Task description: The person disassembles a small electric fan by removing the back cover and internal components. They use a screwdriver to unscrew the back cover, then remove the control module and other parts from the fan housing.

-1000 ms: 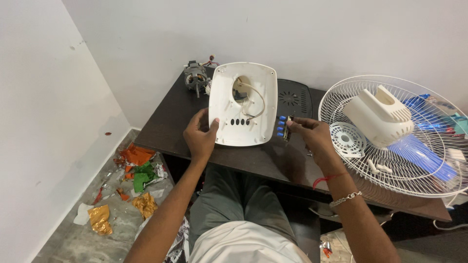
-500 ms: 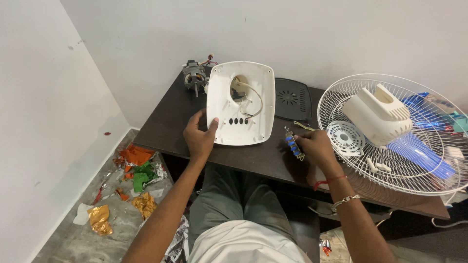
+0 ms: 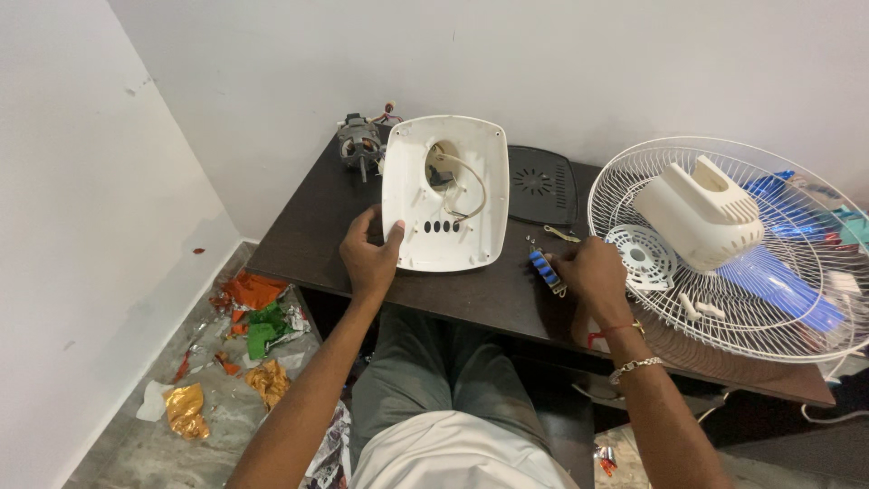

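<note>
My left hand (image 3: pixel 368 254) grips the lower left edge of a white plastic fan base cover (image 3: pixel 444 192), which stands tilted on the dark table (image 3: pixel 299 240) with its hollow inside facing me; a wire loops out of its round hole. My right hand (image 3: pixel 590 272) rests on the table to the right of the cover, its fingertips on a small switch strip with blue buttons (image 3: pixel 545 269) that lies flat on the tabletop.
A fan motor (image 3: pixel 360 142) sits at the table's back left. A black vented plate (image 3: pixel 541 186) lies behind the strip. A white wire fan guard (image 3: pixel 724 249) on the right holds a white motor housing (image 3: pixel 701 214), a round white disc and blue blades. Crumpled foil wrappers (image 3: pixel 258 312) litter the floor at left.
My right hand has carried the blue-button strip away from the cover's right edge, down and to the right, and laid it on the table. My left hand kept its grip on the cover.
</note>
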